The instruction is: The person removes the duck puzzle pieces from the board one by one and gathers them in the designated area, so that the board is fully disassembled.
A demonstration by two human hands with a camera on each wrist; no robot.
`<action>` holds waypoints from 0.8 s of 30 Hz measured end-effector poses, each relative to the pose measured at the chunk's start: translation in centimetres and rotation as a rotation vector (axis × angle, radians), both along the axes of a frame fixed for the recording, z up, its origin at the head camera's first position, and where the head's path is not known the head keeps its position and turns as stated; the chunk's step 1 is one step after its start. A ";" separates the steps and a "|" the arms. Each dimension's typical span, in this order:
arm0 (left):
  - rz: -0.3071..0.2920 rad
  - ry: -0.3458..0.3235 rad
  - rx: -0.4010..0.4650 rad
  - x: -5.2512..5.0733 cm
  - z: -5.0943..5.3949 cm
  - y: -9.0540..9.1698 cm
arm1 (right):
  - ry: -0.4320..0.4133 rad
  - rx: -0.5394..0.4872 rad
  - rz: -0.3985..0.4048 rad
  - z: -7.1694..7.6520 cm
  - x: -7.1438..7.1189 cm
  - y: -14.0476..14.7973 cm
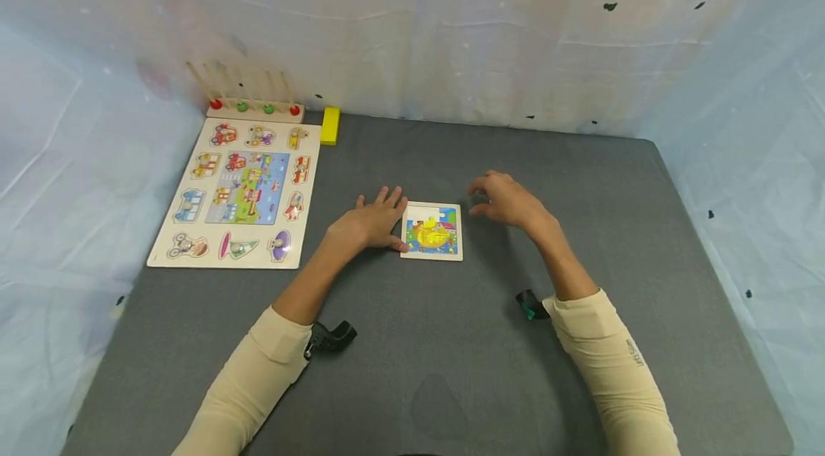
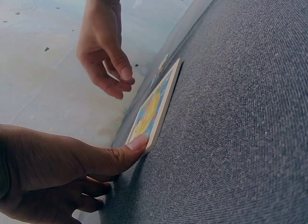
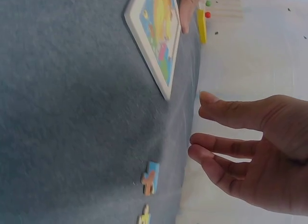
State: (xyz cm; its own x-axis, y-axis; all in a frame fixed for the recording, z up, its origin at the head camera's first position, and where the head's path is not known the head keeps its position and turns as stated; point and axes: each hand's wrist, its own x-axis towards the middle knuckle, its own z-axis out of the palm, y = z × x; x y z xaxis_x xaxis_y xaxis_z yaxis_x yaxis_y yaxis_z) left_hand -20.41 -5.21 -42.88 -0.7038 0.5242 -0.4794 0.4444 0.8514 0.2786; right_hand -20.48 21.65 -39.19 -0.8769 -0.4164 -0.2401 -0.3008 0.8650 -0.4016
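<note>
A small square jigsaw puzzle (image 1: pixel 432 232) in a pale wooden frame lies flat, with a yellow figure in its picture. Bare pale backing shows in its upper left part. My left hand (image 1: pixel 370 222) is at its left side, fingers spread; in the left wrist view the thumb (image 2: pixel 137 143) rests on the frame's corner. Past the puzzle's right side, my right hand (image 1: pixel 509 200) hovers above the table with loosely bent fingers and nothing between them. Two loose puzzle pieces, a blue and brown one (image 3: pixel 150 178) and a partly yellow one (image 3: pixel 145 216), lie below it in the right wrist view.
On the left lies a large peg puzzle board (image 1: pixel 235 195) with vehicle and toy shapes. Behind it stands a wooden rack (image 1: pixel 256 111) with upright pegs and red and green beads, beside a yellow block (image 1: pixel 330 126). Pale sheeting (image 1: pixel 412 34) borders the grey table (image 1: pixel 580 177).
</note>
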 end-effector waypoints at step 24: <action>-0.005 -0.014 -0.011 -0.2 0.0 0.1 | 0.060 0.138 -0.024 -2.7 1.2 -4.5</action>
